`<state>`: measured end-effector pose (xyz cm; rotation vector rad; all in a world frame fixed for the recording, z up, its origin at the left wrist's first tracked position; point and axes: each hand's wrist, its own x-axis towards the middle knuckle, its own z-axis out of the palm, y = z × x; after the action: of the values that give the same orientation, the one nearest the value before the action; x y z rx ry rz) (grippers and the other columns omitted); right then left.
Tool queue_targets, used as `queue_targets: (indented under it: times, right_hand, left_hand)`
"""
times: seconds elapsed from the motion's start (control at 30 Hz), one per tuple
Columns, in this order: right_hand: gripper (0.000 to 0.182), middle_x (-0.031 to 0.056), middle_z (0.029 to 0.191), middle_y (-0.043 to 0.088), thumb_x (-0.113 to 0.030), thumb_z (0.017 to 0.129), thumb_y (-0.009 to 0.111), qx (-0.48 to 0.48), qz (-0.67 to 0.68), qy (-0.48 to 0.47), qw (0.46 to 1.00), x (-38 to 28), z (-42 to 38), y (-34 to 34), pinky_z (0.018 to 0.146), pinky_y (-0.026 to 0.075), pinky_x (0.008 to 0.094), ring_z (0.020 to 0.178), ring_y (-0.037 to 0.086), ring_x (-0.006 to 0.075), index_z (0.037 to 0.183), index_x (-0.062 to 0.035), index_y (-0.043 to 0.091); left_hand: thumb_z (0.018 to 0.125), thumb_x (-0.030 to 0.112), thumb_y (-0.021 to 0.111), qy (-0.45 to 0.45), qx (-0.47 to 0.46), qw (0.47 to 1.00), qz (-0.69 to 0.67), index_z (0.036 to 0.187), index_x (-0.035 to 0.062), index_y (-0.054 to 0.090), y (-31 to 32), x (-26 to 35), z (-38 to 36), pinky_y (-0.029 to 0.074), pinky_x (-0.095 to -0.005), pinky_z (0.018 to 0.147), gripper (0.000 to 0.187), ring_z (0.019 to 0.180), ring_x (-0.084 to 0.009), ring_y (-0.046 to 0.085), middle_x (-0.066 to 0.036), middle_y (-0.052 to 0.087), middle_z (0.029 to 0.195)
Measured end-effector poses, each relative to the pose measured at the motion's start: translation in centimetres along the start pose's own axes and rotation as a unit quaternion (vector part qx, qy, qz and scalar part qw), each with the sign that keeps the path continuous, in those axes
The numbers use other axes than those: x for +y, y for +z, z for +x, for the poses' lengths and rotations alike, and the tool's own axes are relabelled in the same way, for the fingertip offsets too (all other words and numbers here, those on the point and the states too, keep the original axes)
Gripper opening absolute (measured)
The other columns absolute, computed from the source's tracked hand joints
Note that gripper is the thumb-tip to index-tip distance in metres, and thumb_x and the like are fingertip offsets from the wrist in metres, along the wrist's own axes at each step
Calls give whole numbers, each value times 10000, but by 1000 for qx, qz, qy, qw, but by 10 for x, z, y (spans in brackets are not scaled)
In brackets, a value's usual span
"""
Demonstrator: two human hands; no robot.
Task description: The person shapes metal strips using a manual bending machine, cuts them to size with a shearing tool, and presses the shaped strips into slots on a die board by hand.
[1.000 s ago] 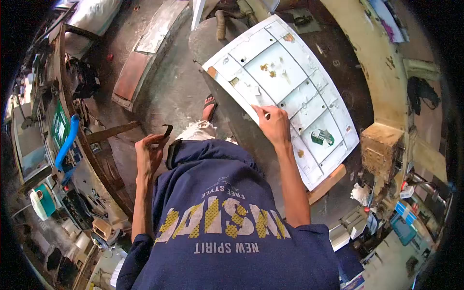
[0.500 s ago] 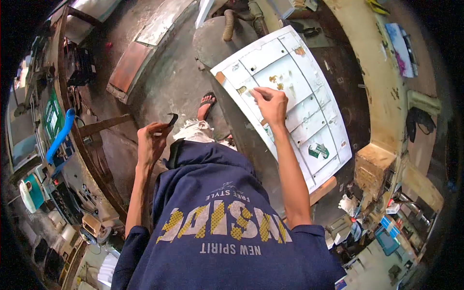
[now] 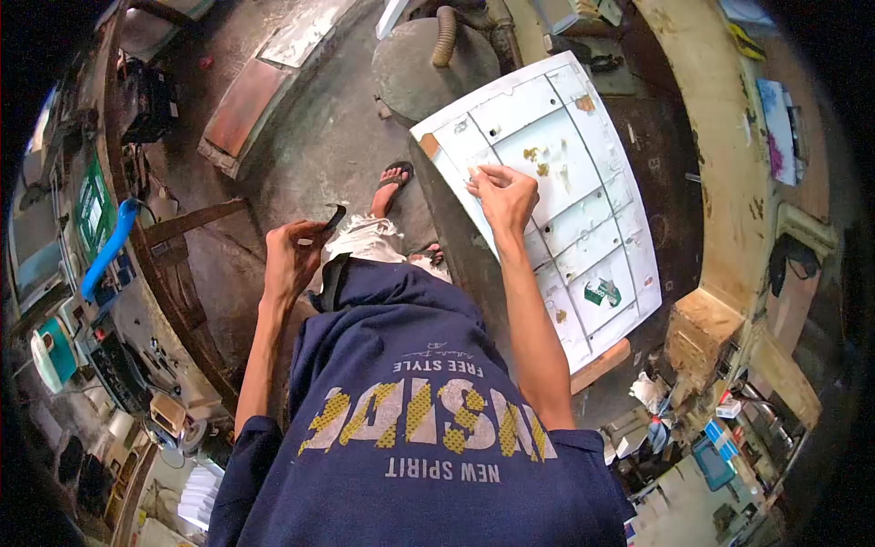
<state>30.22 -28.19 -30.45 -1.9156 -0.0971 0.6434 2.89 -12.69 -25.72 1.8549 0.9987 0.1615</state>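
Ribbed hose, curved blue object

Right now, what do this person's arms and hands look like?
They're human: loose navy sleeves ending around the elbows, then bare, slim forearms. The left hand and right hand are ungloved, with no watch or bracelet visible.

Panel right of feet, under right hand.

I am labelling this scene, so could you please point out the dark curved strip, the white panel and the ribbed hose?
Dark curved strip (image 3: pixel 337 216): head view, its free end.
White panel (image 3: pixel 567 188): head view, middle of its face.
Ribbed hose (image 3: pixel 445 38): head view, middle of its visible length.
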Motion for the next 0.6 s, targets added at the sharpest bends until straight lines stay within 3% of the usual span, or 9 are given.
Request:
queue_targets:
  times: [0.13, 0.2, 0.23, 0.3, 0.33, 0.37, 0.43, 0.5, 0.6]
  right_hand:
    - [161, 171, 741, 731, -98, 822, 757, 4, -7, 7, 1000, -4, -2, 0, 555, 561, 286, 609, 717, 188, 834, 52, 700]
    - [179, 161, 695, 718, -106, 832, 759, 3, -203, -97, 974, -8, 0, -6, 489, 533, 266, 559, 698, 170, 807, 49, 672]
    - [179, 161, 695, 718, -106, 832, 759, 5, -202, -99, 974, -8, 2, -9, 489, 533, 266, 559, 698, 170, 807, 49, 672]
    - [220, 159, 680, 713, -154, 803, 793, -1, -111, -21, 994, -12, 4, -14, 541, 540, 312, 560, 695, 199, 804, 36, 681]
    - [266, 169, 687, 711, -202, 761, 831, -24, -116, 5, 993, -17, 4, -16, 621, 541, 367, 594, 697, 259, 749, 13, 675]
    - [266, 169, 687, 711, -202, 761, 831, -24, -114, 8, 993, -16, 3, -14, 621, 541, 367, 594, 697, 259, 749, 13, 675]
    - [306, 172, 676, 700, -229, 723, 859, -27, -248, -62, 966, -12, 4, -9, 681, 533, 406, 627, 691, 306, 705, -1, 655]
    - [326, 165, 663, 692, -233, 703, 876, -21, -267, -58, 962, -12, 7, -5, 678, 532, 408, 626, 688, 310, 694, -7, 641]
    - [341, 168, 659, 687, -236, 682, 884, 10, -310, -91, 946, -13, 2, -4, 689, 522, 419, 621, 679, 324, 683, -10, 629]
  left_hand:
    - [870, -26, 665, 2, -13, 1000, 24, 1001, -76, 721, 2, 3, 5, 524, -272, 633, 151, 765, -135, 689, -159, 732, 840]
    - [867, -16, 673, 26, -12, 999, 29, 1002, -74, 721, 3, 6, 8, 533, -288, 641, 155, 771, -158, 700, -168, 726, 839]
    - [867, -16, 673, 29, -12, 999, 28, 1002, -74, 721, 4, 7, 10, 533, -288, 641, 155, 771, -158, 700, -168, 726, 839]
    - [864, -7, 680, 13, -18, 1000, 10, 1006, -65, 722, 4, 11, 11, 545, -311, 664, 159, 780, -188, 712, -181, 723, 861]
    - [864, -7, 680, 12, -18, 1000, 11, 1006, -65, 722, 5, 14, 13, 545, -311, 664, 159, 780, -188, 712, -181, 723, 861]
    - [861, -10, 680, 8, -24, 999, 30, 1004, -57, 725, 8, 18, 16, 550, -318, 674, 157, 785, -213, 721, -185, 722, 874]
    - [857, -12, 680, 4, -33, 998, 52, 1001, -49, 727, 17, 27, 24, 554, -326, 684, 156, 790, -239, 729, -189, 721, 888]
    - [849, -15, 678, 73, -22, 995, 63, 998, -33, 732, 34, 33, 34, 560, -336, 702, 160, 811, -284, 733, -200, 717, 920]
    - [840, -30, 656, 91, -2, 996, 9, 1011, -6, 740, 60, 48, 44, 565, -348, 719, 191, 801, -305, 726, -204, 709, 934]
